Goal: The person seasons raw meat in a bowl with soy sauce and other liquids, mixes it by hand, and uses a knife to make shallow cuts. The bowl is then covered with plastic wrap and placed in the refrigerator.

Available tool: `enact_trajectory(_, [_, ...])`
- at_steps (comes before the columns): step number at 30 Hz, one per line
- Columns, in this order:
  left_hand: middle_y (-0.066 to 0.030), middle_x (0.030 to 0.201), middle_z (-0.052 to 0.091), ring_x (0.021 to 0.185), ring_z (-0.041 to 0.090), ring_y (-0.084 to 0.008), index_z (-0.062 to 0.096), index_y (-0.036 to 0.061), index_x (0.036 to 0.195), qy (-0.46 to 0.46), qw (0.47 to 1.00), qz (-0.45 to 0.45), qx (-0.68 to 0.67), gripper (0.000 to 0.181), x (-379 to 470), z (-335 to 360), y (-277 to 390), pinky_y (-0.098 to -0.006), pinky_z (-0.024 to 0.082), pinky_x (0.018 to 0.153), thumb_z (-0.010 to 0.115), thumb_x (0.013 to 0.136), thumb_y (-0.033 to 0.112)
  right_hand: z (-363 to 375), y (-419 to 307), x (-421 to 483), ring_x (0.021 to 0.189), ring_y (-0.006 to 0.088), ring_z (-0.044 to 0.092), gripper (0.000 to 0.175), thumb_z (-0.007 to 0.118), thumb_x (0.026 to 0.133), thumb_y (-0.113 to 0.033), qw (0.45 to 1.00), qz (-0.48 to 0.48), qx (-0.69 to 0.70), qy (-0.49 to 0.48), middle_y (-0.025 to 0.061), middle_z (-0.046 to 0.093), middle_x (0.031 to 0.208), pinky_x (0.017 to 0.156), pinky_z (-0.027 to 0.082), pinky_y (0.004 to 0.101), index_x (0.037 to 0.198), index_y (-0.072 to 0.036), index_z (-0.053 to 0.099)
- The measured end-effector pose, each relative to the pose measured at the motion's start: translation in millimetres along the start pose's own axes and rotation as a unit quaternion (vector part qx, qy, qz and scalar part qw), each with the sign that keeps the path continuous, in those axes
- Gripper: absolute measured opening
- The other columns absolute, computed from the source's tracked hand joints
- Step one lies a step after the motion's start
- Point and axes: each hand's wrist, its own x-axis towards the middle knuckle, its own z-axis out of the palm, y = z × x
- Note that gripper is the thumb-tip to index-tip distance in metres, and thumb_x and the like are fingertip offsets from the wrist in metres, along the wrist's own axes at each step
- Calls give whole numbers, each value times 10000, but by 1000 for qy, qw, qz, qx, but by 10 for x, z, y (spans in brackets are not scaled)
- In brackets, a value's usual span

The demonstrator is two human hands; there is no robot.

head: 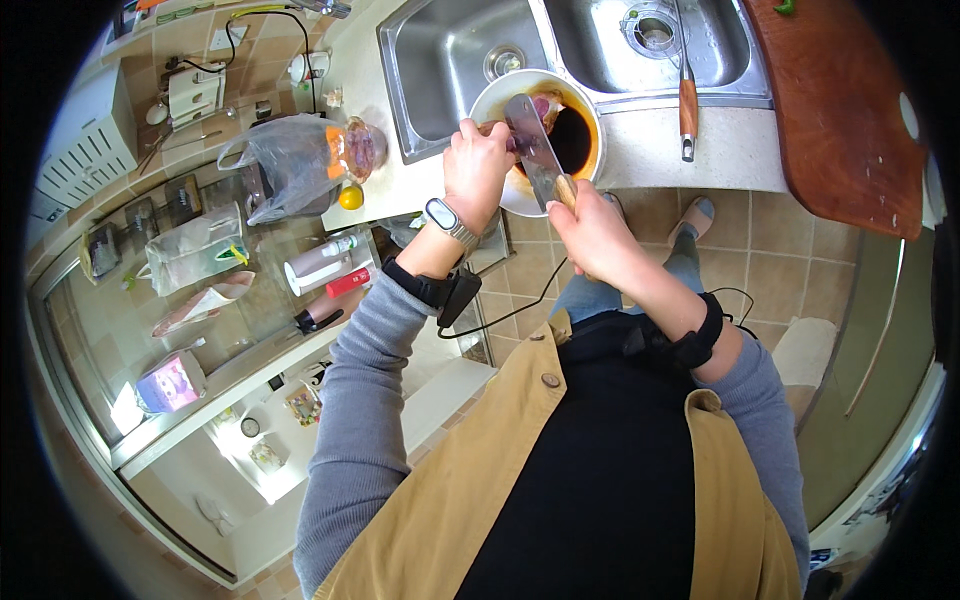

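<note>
A large white bowl [600,159] straddles the sinks' front rim and the counter edge, with dark brown liquid [571,142] pooled inside. Meat [553,106] lies partly in that liquid at the far side. My right hand [596,229] grips the wooden handle [565,191] of a broad-bladed cleaver [536,150], whose blade extends over the bowl. Left of the blade, my left hand [474,176] has its fingers curled on a dark reddish piece of meat [513,144] above the bowl. Fingers and blade hide much of this piece.
Behind the bowl is a double steel sink [457,60]. A wooden-handled utensil [688,112] crosses the right basin's rim. At right lies a brown cutting board [832,112]. A plastic bag [289,161], a jar-like container [364,150] and a yellow round fruit [351,197] sit left.
</note>
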Motion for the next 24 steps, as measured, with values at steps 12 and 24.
enact_trajectory(12, [-199, 905, 558, 804, 614, -365, 588, 81, 932, -2, 998, 21, -61, 210, -50, -14, 158, -424, 530, 680, 684, 775, 181, 81, 108, 31, 821, 459, 611, 375, 509, 900, -235, 995, 34, 88, 34, 315, 609, 886, 752, 483, 506, 1047, 103, 443])
enact_trajectory(24, [-292, 858, 586, 772, 578, -463, 516, -11, 951, -81, 982, -8, -168, 208, -57, 0, 126, -513, 498, 710, 531, 856, 173, 98, 113, -80, 842, 476, 608, 368, 521, 895, -219, 997, 12, 61, 40, 313, 618, 888, 766, 481, 517, 1075, 90, 432])
